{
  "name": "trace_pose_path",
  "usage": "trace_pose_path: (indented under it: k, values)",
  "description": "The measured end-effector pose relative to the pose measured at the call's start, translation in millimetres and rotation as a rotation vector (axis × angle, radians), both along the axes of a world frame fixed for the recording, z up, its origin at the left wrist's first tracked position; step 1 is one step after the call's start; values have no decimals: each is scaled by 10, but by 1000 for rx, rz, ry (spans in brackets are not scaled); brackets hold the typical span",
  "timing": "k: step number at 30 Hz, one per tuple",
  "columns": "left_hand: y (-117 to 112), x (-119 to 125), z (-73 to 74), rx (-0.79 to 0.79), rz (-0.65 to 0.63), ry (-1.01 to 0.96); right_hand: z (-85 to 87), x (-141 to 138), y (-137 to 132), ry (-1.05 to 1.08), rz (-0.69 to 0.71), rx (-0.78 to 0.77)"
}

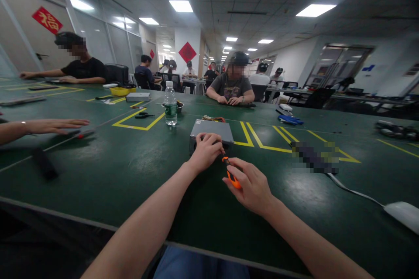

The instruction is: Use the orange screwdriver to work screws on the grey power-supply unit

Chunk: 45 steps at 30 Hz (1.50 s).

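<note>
On the green table in front of me sits a computer power supply [212, 129], a grey metal box with coloured wires at its far edge. My left hand [207, 152] is closed over its near edge, fingers bent on the top and front. An orange and black screwdriver [233, 180] is gripped in my right hand [251, 183]. It points up and away, its tip at the front right of the box, close to my left fingertips. Whether the tip meets a screw is hidden behind my fingers.
A water bottle [170, 107] stands before a metal bowl [180, 106] beyond the box. To the right lie blue gloves [290, 119] and a white cable [355, 192]. Another person's hand [60, 126] reaches in from the left. A co-worker [231, 83] sits opposite.
</note>
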<state>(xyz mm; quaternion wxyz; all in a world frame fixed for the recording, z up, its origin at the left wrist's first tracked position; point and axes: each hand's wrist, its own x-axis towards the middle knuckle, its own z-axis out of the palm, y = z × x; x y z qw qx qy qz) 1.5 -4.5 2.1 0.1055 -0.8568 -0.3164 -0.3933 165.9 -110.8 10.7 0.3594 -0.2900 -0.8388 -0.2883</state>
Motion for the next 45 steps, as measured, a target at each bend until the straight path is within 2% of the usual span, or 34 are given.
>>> trace_pose_path:
  k: [4,7,12,16,21,34,40,45]
  values:
    - [15,-22,12,-15,-25,25,48,12,-56,-108,137,-35]
    - [13,-35,31,-54,-16,26,54,23,-68,-153,181,-75]
    - [-32,-51,81,-101,-31,54,-2,44,3,-178,143,-31]
    - [-74,-49,105,-115,28,27,-12,6,48,-124,79,20]
    - [-38,-31,58,-109,123,-36,27,-38,44,-47,47,11]
    - [12,-2,38,-132,176,-44,-22,20,78,7,-31,-50]
    - [-2,3,45,-123,179,-52,50,148,22,21,12,-16]
    - [-11,2,45,-119,170,-52,61,270,-8,54,-27,-9]
